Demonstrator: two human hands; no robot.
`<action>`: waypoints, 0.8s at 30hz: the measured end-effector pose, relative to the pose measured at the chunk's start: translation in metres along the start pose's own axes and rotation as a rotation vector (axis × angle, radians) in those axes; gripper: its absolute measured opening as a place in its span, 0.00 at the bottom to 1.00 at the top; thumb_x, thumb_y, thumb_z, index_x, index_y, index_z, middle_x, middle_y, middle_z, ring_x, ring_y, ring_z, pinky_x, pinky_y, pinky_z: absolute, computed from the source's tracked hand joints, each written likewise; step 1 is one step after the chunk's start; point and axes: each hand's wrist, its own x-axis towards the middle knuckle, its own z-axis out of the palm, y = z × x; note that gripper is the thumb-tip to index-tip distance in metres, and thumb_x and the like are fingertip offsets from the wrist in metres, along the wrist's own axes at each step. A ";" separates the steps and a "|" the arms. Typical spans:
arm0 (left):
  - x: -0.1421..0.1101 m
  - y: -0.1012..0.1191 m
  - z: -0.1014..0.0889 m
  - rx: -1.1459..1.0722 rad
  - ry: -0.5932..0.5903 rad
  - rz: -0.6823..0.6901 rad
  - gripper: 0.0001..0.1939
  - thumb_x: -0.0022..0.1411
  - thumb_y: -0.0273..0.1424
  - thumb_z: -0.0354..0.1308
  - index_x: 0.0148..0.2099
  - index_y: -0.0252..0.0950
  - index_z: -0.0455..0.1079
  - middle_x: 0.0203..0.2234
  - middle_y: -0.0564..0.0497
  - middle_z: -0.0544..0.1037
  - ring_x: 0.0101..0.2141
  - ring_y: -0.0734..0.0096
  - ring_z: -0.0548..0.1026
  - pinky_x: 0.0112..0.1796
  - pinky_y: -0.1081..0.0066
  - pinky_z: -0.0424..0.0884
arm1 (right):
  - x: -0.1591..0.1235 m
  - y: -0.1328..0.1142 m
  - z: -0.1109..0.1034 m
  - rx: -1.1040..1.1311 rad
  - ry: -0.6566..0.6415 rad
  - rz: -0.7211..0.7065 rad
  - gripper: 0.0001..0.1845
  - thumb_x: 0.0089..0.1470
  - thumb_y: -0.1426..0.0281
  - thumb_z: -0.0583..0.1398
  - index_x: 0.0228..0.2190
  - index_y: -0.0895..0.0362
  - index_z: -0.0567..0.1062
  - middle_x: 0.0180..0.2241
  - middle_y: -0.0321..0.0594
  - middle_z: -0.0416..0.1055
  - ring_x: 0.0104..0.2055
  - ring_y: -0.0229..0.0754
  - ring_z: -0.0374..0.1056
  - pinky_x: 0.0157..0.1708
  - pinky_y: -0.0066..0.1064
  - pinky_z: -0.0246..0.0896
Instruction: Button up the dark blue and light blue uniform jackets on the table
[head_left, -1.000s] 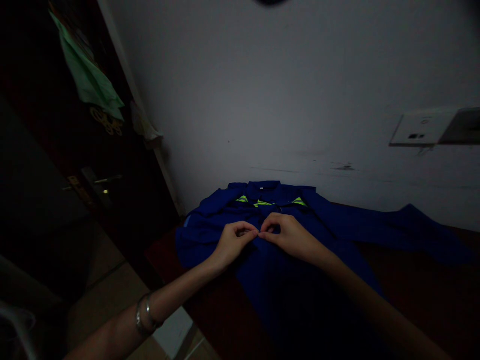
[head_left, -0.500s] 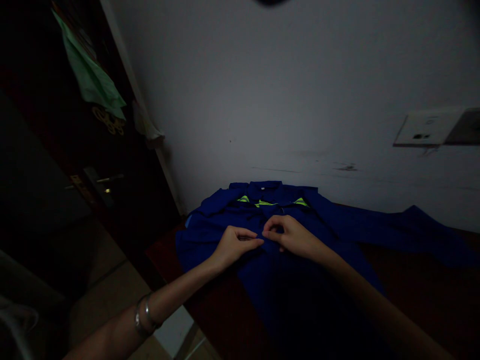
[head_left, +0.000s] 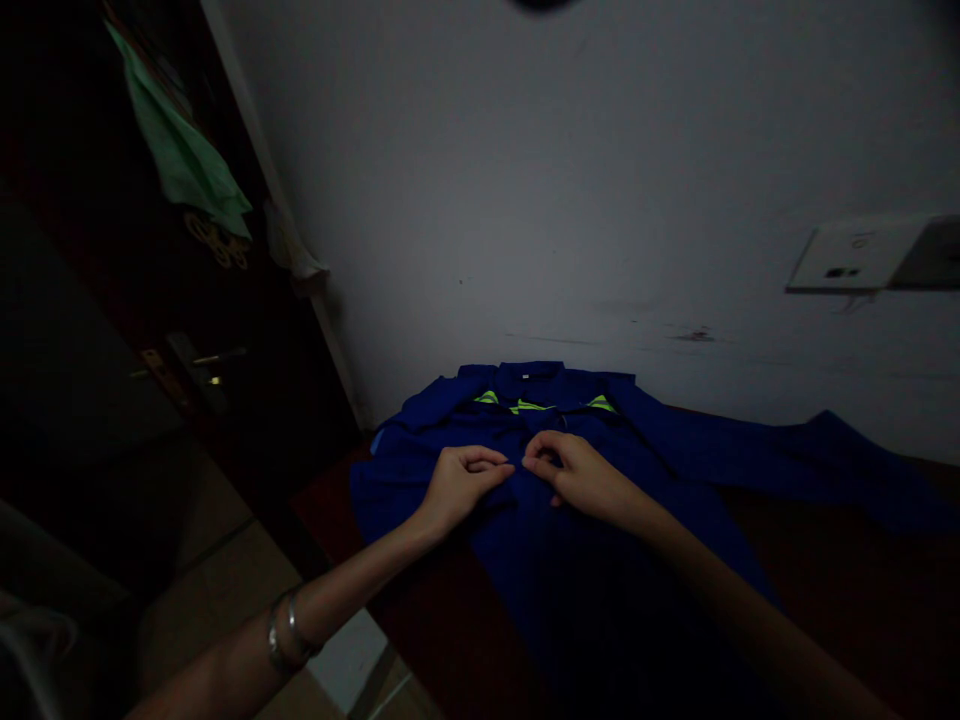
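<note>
A dark blue jacket (head_left: pixel 600 560) with yellow-green stripes near its collar (head_left: pixel 523 373) lies flat on a dark red table (head_left: pixel 847 570), collar toward the wall. My left hand (head_left: pixel 457 484) pinches the jacket's front edge just below the collar, fingers curled. My right hand (head_left: pixel 574 470) pinches the opposite front edge, fingertips almost touching the left hand's. One sleeve (head_left: pixel 810 450) stretches to the right along the wall. A bracelet (head_left: pixel 285 635) sits on my left wrist.
A grey wall (head_left: pixel 600 180) rises behind the table, with a socket plate (head_left: pixel 844 262) at right. At left stands a dark door with a handle (head_left: pixel 202 365); a green cloth (head_left: pixel 184 150) hangs above it. Tiled floor (head_left: pixel 225 580) lies below left.
Both hands stay pinched on the jacket front and have shifted only slightly, the fingers working at the same spot below the collar.
</note>
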 end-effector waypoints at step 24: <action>0.006 -0.003 -0.012 0.193 -0.089 0.240 0.05 0.45 0.28 0.60 0.22 0.31 0.68 0.22 0.52 0.71 0.27 0.74 0.68 0.31 0.75 0.63 | 0.001 0.001 0.005 0.031 -0.008 0.023 0.07 0.51 0.69 0.52 0.27 0.60 0.66 0.24 0.34 0.59 0.20 0.30 0.60 0.15 0.20 0.62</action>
